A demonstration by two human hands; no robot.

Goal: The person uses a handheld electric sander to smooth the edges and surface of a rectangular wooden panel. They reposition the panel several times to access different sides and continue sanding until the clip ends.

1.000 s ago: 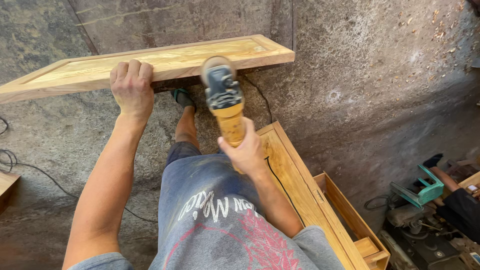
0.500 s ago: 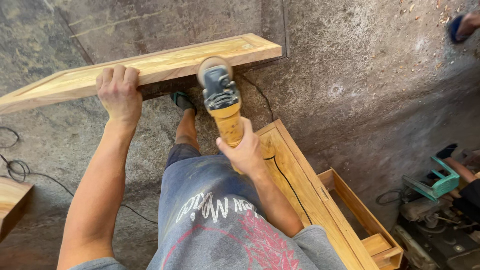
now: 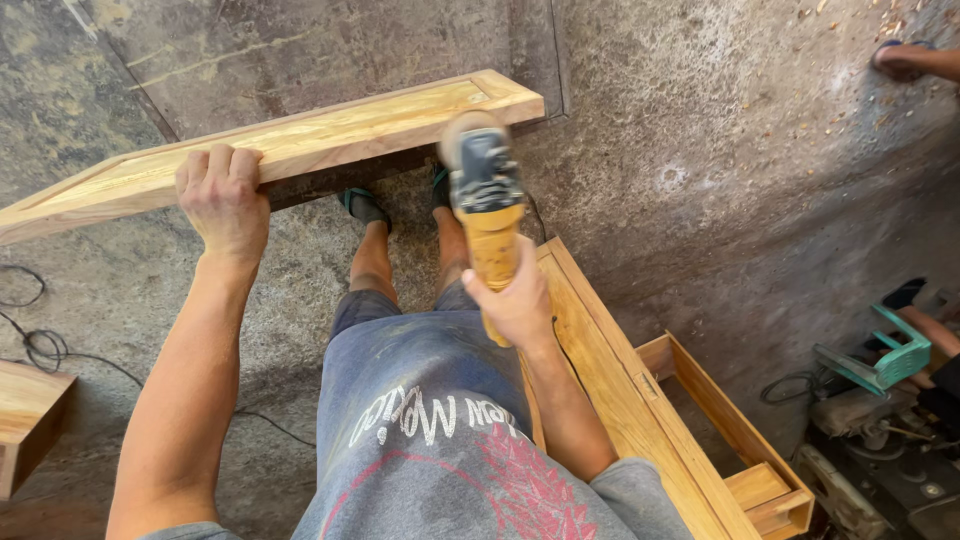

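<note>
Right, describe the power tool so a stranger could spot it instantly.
Start at the long pale wooden panel propped above the concrete floor. Below its right end, the right hand grips a yellow-bodied angle grinder with dark head, the only handheld yellow tool there.

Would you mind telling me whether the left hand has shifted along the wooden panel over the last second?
Yes. The left hand has slid left along the wooden panel, away from its right end and the sander.

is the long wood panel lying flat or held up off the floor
Held up: the wood panel is gripped at its edge by the left hand, with the person's feet visible below it.
</note>
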